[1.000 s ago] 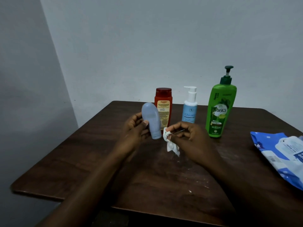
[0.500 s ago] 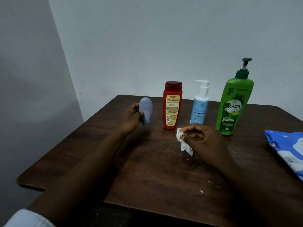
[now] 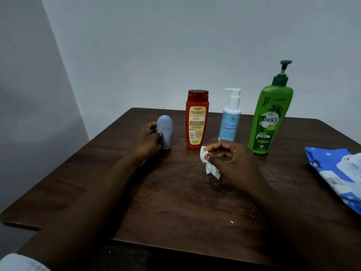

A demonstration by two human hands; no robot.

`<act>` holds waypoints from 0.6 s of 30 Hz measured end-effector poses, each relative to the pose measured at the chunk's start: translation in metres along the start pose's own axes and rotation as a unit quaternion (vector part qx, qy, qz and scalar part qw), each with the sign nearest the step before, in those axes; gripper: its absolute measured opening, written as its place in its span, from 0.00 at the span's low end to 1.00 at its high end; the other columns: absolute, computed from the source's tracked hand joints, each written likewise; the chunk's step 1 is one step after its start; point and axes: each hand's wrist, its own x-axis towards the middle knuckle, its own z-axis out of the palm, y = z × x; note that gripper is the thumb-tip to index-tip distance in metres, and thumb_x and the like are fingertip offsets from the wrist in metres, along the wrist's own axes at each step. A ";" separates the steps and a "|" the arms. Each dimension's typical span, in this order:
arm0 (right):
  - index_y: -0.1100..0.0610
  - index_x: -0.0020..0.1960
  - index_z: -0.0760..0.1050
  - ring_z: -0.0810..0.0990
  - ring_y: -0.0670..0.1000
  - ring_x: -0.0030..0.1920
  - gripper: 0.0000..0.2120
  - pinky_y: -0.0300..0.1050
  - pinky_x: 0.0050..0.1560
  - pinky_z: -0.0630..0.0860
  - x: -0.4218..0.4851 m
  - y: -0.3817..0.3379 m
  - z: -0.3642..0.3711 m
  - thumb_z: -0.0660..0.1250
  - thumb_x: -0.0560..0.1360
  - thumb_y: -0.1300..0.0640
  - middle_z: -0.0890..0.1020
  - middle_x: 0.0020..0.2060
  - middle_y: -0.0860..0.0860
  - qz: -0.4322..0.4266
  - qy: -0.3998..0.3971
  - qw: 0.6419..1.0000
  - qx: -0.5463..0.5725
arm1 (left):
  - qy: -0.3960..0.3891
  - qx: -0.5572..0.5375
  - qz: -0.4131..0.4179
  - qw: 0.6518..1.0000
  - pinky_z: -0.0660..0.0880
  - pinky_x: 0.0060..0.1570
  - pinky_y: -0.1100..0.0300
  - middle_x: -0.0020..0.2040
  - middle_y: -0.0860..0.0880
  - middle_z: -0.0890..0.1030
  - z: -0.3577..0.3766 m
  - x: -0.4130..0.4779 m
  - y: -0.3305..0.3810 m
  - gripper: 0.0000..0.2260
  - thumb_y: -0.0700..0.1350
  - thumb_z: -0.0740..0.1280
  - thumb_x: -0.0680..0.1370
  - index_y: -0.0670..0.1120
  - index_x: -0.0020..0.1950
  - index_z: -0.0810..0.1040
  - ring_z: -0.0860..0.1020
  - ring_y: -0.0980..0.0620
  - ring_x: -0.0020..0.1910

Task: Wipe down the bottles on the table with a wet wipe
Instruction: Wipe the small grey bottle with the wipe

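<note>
A dark wooden table [image 3: 175, 202] stands against plain grey-white walls [image 3: 175, 45].

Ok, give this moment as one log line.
left hand: holds grey-blue bottle, cap down | right hand: pinches wet wipe | red bottle, light-blue pump bottle, green pump bottle: standing, free

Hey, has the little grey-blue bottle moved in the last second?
Yes. The grey-blue bottle, held by the left hand, went left: it overlapped the red bottle, now it stands clear to that bottle's left, cap down.
</note>
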 end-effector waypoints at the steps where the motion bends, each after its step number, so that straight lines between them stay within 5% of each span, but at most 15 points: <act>1: 0.53 0.48 0.83 0.83 0.37 0.42 0.06 0.25 0.42 0.74 0.000 0.000 0.000 0.74 0.73 0.62 0.85 0.42 0.42 0.000 -0.001 1.000 0.002 | 0.001 0.003 0.000 1.000 0.77 0.56 0.53 0.62 0.45 0.76 0.000 0.001 -0.001 0.14 0.38 0.61 0.83 0.45 0.68 0.71 0.77 0.48 0.59; 6: 0.51 0.48 0.84 0.83 0.37 0.42 0.06 0.25 0.43 0.75 0.001 0.002 0.000 0.74 0.73 0.61 0.85 0.42 0.42 -0.012 0.006 1.000 -0.014 | 0.004 -0.002 0.001 1.000 0.77 0.56 0.53 0.61 0.46 0.76 0.002 0.005 -0.004 0.13 0.38 0.61 0.83 0.46 0.67 0.71 0.77 0.50 0.57; 10: 0.52 0.48 0.84 0.83 0.37 0.42 0.06 0.25 0.43 0.75 0.001 0.004 0.000 0.74 0.73 0.61 0.85 0.42 0.42 -0.017 0.011 1.000 -0.015 | 0.001 -0.010 0.004 1.000 0.76 0.47 0.59 0.58 0.47 0.77 0.001 0.006 -0.005 0.10 0.38 0.61 0.83 0.49 0.62 0.71 0.78 0.55 0.50; 18: 0.51 0.47 0.83 0.82 0.36 0.43 0.06 0.24 0.42 0.74 0.001 0.004 0.001 0.74 0.73 0.60 0.85 0.42 0.41 -0.017 0.009 1.000 -0.011 | -0.011 0.004 0.008 1.000 0.75 0.45 0.62 0.58 0.51 0.75 0.004 0.006 -0.004 0.15 0.39 0.60 0.83 0.47 0.70 0.69 0.76 0.57 0.50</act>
